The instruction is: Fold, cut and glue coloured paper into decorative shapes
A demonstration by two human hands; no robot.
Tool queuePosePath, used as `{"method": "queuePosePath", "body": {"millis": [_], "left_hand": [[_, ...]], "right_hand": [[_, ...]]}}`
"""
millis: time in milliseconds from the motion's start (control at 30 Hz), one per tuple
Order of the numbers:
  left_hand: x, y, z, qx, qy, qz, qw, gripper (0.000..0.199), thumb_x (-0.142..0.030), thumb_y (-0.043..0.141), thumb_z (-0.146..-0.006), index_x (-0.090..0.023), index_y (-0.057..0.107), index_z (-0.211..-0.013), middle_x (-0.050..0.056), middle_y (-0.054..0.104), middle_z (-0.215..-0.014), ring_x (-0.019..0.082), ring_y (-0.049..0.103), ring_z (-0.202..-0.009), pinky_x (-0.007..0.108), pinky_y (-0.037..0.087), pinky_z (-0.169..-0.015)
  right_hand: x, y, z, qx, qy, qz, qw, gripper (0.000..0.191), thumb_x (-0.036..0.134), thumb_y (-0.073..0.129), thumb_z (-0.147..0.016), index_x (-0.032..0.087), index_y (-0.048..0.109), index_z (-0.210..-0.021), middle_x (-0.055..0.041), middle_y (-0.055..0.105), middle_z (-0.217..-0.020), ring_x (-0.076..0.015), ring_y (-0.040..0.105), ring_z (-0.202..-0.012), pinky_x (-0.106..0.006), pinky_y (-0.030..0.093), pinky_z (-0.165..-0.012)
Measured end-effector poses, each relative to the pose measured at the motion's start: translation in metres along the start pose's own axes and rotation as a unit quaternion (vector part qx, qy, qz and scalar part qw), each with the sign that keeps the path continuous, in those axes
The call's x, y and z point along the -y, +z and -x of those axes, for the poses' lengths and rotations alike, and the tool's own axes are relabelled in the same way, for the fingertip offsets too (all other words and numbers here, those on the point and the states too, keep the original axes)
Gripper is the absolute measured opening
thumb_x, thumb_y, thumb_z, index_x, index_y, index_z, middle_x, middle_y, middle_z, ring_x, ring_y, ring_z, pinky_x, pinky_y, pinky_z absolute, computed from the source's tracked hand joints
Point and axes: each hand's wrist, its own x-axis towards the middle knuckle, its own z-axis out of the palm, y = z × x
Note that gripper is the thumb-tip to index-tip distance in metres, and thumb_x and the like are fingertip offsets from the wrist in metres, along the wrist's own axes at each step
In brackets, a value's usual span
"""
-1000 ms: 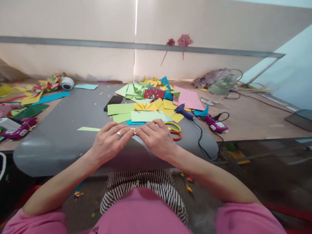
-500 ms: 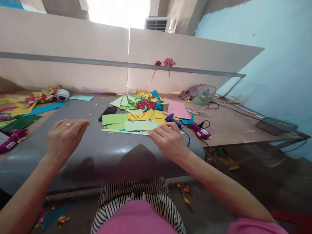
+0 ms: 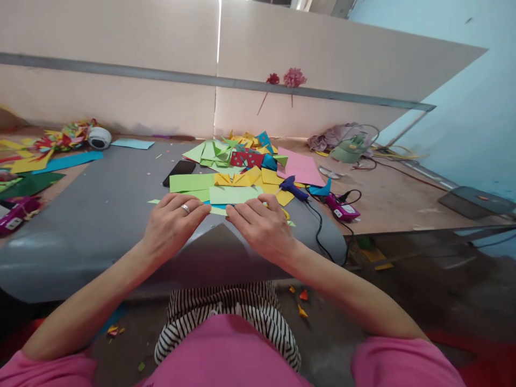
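Left hand [image 3: 171,217] has swung back in to the green paper strip [image 3: 218,212] — its fingers and right hand's [image 3: 264,226] pinch the strip, thumb placement hard to see — just in front of pale green sheet [image 3: 235,195].

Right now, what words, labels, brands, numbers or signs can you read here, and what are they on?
None can be read.
Purple power box on the right: any marking is too small to read.
Purple box at far left: too small and blurred to read.
Green paper strip: no writing visible.
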Motion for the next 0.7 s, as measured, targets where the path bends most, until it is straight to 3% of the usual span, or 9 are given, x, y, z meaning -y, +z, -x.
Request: {"method": "queuePosePath", "body": {"millis": [300, 433, 567, 633, 700], "left_hand": [[0.005, -0.003, 0.015, 0.001, 0.020, -0.010, 1.000, 0.014, -0.012, 0.062, -0.096, -0.022, 0.068, -0.103, -0.002, 0.080, -0.093, 0.017, 0.073, -0.090, 0.033, 0.046, -0.085], [0.033, -0.002, 0.043, 0.012, -0.010, -0.021, 1.000, 0.012, -0.015, 0.065, -0.095, -0.022, 0.069, -0.104, 0.000, 0.080, -0.092, 0.018, 0.074, -0.087, 0.034, 0.047, -0.079], [0.061, -0.003, 0.061, 0.015, -0.068, -0.109, 0.992, 0.009, -0.020, 0.062, -0.096, -0.023, 0.069, -0.090, 0.003, 0.079, -0.087, 0.021, 0.072, -0.079, 0.037, 0.048, -0.077], [0.059, -0.002, 0.060, 0.005, -0.089, -0.116, 0.989, 0.008, -0.023, 0.062, -0.096, -0.023, 0.069, -0.093, 0.003, 0.079, -0.089, 0.022, 0.071, -0.081, 0.037, 0.048, -0.078], [0.044, 0.000, 0.053, 0.000, -0.086, -0.056, 0.995, 0.012, -0.025, 0.065, -0.095, -0.022, 0.070, -0.105, 0.005, 0.079, -0.097, 0.022, 0.071, -0.089, 0.036, 0.049, -0.082]], "right_hand": [[0.002, 0.004, 0.004, -0.017, -0.019, 0.038, 0.999, 0.020, 0.010, 0.051, -0.101, 0.015, 0.070, -0.098, -0.0019, 0.067, -0.078, -0.0178, 0.050, -0.079, -0.036, 0.032, -0.081], [-0.002, 0.007, 0.016, -0.011, -0.003, 0.031, 0.999, 0.020, 0.010, 0.051, -0.101, 0.016, 0.070, -0.098, -0.0021, 0.068, -0.078, -0.0175, 0.051, -0.079, -0.036, 0.032, -0.081], [-0.004, 0.016, 0.022, -0.014, 0.017, 0.037, 0.999, 0.020, 0.010, 0.051, -0.101, 0.016, 0.070, -0.097, -0.0021, 0.066, -0.074, -0.0177, 0.049, -0.075, -0.036, 0.032, -0.077], [-0.002, 0.023, 0.020, -0.022, 0.016, 0.051, 0.998, 0.019, 0.010, 0.052, -0.100, 0.015, 0.070, -0.095, -0.0019, 0.065, -0.072, -0.0176, 0.048, -0.074, -0.036, 0.032, -0.076], [0.004, 0.031, 0.017, -0.025, 0.009, 0.052, 0.998, 0.020, 0.008, 0.053, -0.099, 0.014, 0.070, -0.093, -0.0020, 0.063, -0.071, -0.0177, 0.047, -0.073, -0.036, 0.032, -0.075]]}}
